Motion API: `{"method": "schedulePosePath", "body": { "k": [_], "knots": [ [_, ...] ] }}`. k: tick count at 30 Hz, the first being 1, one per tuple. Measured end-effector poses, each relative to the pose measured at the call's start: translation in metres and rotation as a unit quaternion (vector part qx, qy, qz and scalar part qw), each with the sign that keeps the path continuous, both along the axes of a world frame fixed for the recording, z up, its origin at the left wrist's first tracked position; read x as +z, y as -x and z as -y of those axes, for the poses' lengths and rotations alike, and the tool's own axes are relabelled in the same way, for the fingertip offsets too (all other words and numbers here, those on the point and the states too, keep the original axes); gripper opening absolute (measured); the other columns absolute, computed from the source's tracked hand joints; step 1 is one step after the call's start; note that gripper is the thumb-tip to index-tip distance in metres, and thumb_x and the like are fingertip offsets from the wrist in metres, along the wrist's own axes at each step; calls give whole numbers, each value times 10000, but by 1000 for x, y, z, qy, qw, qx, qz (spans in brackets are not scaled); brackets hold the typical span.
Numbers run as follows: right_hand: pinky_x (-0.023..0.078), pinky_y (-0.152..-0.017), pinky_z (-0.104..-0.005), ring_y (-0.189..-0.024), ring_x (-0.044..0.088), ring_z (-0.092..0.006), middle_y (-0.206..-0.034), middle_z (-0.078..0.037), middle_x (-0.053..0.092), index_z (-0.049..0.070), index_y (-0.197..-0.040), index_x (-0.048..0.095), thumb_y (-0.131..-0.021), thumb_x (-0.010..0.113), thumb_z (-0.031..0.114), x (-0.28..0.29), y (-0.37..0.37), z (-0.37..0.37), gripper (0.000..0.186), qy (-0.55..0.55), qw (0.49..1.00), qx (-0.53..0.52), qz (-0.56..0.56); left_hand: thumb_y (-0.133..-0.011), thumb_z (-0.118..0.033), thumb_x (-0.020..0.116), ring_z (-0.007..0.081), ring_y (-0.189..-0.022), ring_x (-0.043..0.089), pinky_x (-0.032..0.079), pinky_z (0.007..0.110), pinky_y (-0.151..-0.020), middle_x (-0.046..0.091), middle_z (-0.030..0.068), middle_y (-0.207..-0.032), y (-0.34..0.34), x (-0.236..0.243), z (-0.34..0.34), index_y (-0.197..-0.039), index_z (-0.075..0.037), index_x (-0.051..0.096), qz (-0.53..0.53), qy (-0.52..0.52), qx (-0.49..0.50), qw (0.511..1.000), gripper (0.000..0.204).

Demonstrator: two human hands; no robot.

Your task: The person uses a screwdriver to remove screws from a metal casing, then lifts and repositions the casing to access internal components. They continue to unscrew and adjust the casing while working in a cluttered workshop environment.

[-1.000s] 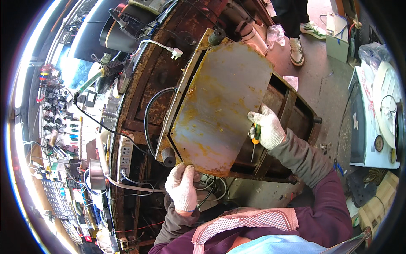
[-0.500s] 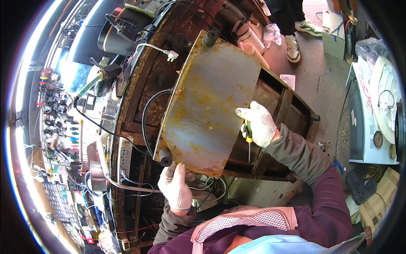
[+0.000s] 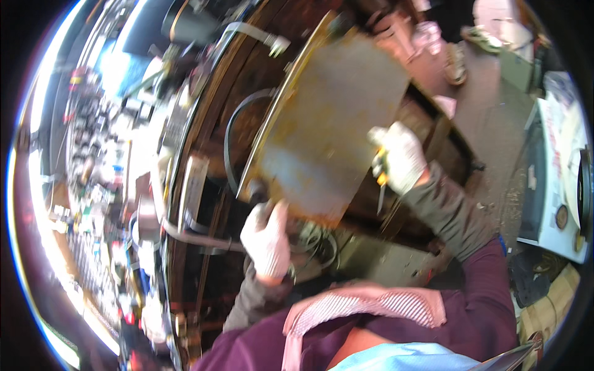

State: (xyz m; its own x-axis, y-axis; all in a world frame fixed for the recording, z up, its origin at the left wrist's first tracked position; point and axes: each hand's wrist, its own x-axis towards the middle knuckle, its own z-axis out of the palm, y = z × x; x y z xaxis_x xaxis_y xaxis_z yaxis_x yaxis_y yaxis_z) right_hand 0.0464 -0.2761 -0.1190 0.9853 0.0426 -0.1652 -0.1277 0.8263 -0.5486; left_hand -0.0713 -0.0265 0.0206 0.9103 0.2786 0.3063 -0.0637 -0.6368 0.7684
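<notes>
Your left hand (image 3: 267,238) grips the rusty metal panel's (image 3: 328,130) lower corner while your right hand (image 3: 399,156), clutching a screwdriver (image 3: 381,179), steadies its edge, keeping it tilted up.

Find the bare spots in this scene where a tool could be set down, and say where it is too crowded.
Bare room: the concrete floor between the rusty machine frame and the white appliance, and the face of the rusty metal panel between both gloved hands. Crowded: the cables by the left hand and the cluttered bench.
</notes>
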Motion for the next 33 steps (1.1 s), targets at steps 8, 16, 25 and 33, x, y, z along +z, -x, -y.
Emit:
{"method": "schedulePosePath", "body": {
  "k": [8,16,25,33],
  "knots": [
    [435,-393,-327,-459,584,-160,-648,-33,582,159,-941,508,-1058,822,309,1,-6,-5,367,80,996,-7,-33,-918,-89,968,89,-988,610,528,244,-839,623,33,-1164,-1,13,-12,-1345,-3,678,141,-95,48,984,523],
    [427,-405,-319,-465,574,-145,-653,-22,573,151,-927,490,-1059,827,315,-1,-6,-10,398,124,991,-28,-32,-802,-210,993,372,-1230,684,557,476,-1057,752,142,-1275,-34,40,-10,-1236,-35,793,228,-503,-32,833,509],
    [480,-446,-294,-496,618,-143,-666,-34,591,87,-964,521,-1025,881,314,4,-5,0,430,164,986,-23,33,-801,-200,985,357,-1104,737,597,460,-979,786,137,-1211,-40,45,-17,-1192,-48,795,251,-535,-51,805,460],
    [453,-408,-304,-523,624,-140,-800,-87,660,20,-1014,558,-949,954,379,9,-7,2,538,286,958,-27,-1,-805,-203,988,359,-1114,723,586,457,-989,777,140,-1225,-41,43,-18,-1202,-41,788,254,-523,-58,811,472]
  ]
}}
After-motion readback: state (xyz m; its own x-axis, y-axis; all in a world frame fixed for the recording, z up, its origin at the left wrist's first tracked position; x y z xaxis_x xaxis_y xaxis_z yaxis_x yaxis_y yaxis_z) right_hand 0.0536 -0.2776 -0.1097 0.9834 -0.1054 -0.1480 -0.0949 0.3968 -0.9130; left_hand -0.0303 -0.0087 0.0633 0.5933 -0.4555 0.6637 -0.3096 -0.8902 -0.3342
